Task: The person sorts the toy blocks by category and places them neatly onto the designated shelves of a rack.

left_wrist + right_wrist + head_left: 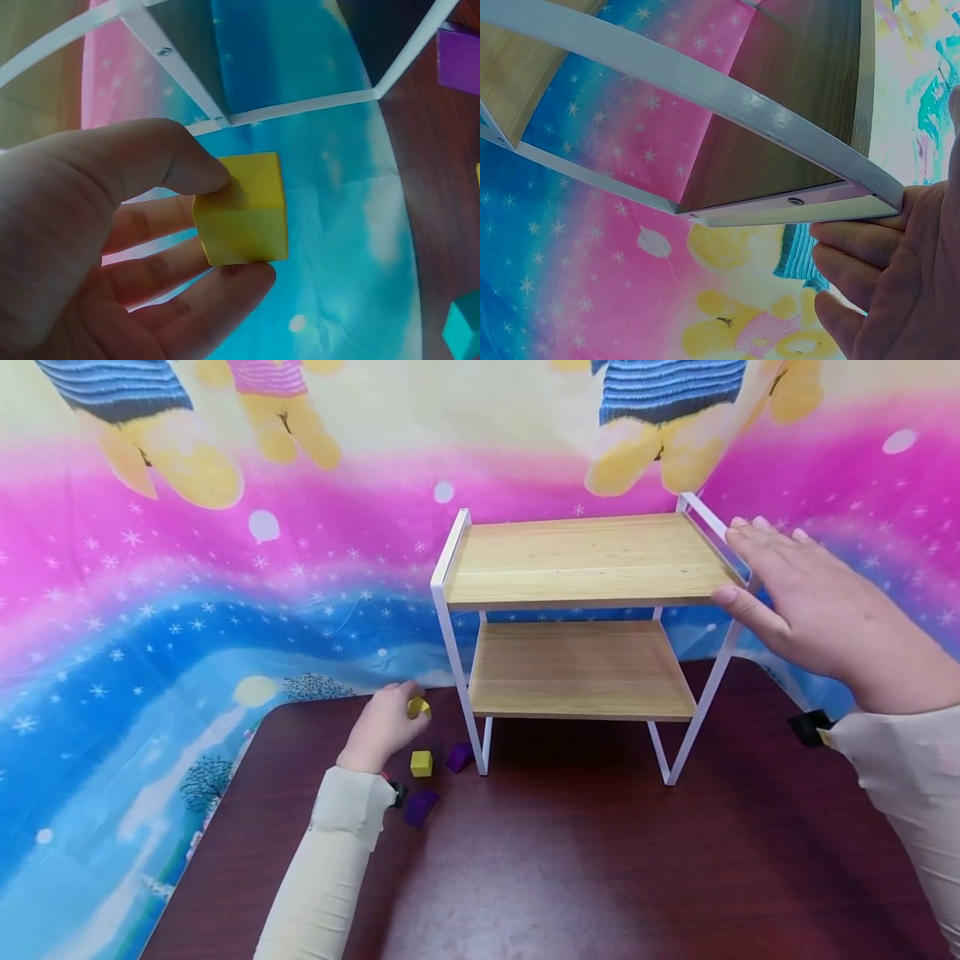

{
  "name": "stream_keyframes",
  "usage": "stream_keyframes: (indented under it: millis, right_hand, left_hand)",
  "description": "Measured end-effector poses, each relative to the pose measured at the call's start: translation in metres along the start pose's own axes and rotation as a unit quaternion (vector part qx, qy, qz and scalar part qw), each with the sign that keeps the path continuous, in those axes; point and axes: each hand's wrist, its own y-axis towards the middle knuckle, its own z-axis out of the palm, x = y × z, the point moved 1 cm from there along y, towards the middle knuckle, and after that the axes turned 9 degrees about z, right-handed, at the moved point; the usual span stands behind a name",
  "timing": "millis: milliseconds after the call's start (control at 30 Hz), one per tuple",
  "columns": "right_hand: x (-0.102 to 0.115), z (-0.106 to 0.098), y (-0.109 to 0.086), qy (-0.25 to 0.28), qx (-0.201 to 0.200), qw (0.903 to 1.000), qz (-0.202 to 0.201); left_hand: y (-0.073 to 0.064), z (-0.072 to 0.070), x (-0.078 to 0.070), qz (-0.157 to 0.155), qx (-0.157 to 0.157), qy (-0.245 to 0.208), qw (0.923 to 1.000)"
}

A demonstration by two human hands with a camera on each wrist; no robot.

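My left hand [381, 728] pinches a yellow block [244, 210] between thumb and fingers, held up left of the shelf rack. A yellow cube [422, 764] lies on the table below that hand, with a purple block [459, 757] by the rack's left leg and another purple block [421, 807] nearer me. My right hand [817, 602] is at the rack's upper right side, fingers straight along the white metal frame [780, 120], thumb near the front corner of the top board. The two-tier rack has a light wood upper shelf [577, 560] and lower shelf [581, 668], both bare.
The rack stands at the back of a dark reddish-brown table [585, 860]. Behind it hangs a colourful printed cloth [225, 560]. A teal block [463, 326] shows at the edge of the left wrist view. Something red is mostly hidden beside the left sleeve [330, 843].
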Motion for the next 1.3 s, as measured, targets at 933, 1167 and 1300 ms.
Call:
stream_keyframes:
  millis: [933,1167,1300]
  right_hand:
    - [-0.002,0.003,0.001,-0.01,0.0,0.9999,0.005]
    - [-0.003,0.003,0.001,-0.009,0.0,0.9999,0.007]
    - [-0.002,0.003,0.001,-0.006,0.001,1.0,0.008]
  left_hand:
    - [-0.02,-0.021,-0.047,0.024,0.008,0.004,0.9997]
    - [-0.023,-0.024,-0.057,0.021,0.024,-0.002,0.9995]
    - [-0.025,-0.025,-0.061,0.024,0.023,-0.004,0.9994]
